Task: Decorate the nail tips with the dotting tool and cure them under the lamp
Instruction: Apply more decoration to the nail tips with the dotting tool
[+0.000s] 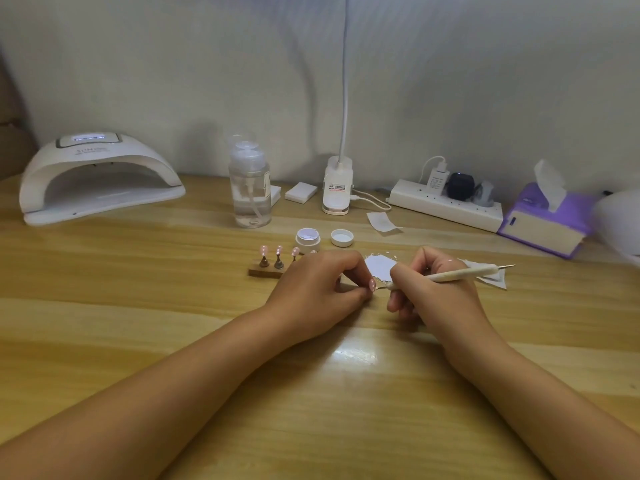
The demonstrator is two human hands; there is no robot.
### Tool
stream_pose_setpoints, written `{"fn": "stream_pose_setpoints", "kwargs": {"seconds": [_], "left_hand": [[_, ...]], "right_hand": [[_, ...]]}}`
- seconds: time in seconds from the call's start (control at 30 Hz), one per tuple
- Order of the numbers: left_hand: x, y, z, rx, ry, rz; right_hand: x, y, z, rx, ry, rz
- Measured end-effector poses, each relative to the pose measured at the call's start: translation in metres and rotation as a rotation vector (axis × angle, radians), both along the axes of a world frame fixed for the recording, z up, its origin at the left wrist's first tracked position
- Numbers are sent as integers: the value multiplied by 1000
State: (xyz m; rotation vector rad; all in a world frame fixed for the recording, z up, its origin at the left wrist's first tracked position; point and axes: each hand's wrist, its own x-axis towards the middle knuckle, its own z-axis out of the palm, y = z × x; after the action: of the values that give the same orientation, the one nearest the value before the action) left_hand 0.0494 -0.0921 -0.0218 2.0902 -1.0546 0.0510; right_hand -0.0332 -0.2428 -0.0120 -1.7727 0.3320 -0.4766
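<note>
Now, left hand: I see its fingers curled, pinching a pink nail tip low over the wooden table.
Right hand: curled round the dotting tool like a pen, its fine point at the nail tip; touching or just short, I cannot tell.
Holder: wooden strip behind the left hand, pink tips upright on it.
Curing lamp: far left, well apart from both hands.
Gel pot: open, lid just beside it.

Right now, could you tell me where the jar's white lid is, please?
In the head view, the white lid lies just right of the open jar, near the centre.
</note>
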Motion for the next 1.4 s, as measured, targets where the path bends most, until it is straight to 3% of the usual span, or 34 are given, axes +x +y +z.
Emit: {"fn": "stream_pose_setpoints", "kwargs": {"seconds": [0.53, 1.4], "left_hand": [[-1, 0, 1, -18, -7, -11], [-3, 1, 3, -18, -44, -23]], "right_hand": [[-2, 1, 4, 86, -50, -16], [-1, 2, 2, 19, -8, 15]]}}
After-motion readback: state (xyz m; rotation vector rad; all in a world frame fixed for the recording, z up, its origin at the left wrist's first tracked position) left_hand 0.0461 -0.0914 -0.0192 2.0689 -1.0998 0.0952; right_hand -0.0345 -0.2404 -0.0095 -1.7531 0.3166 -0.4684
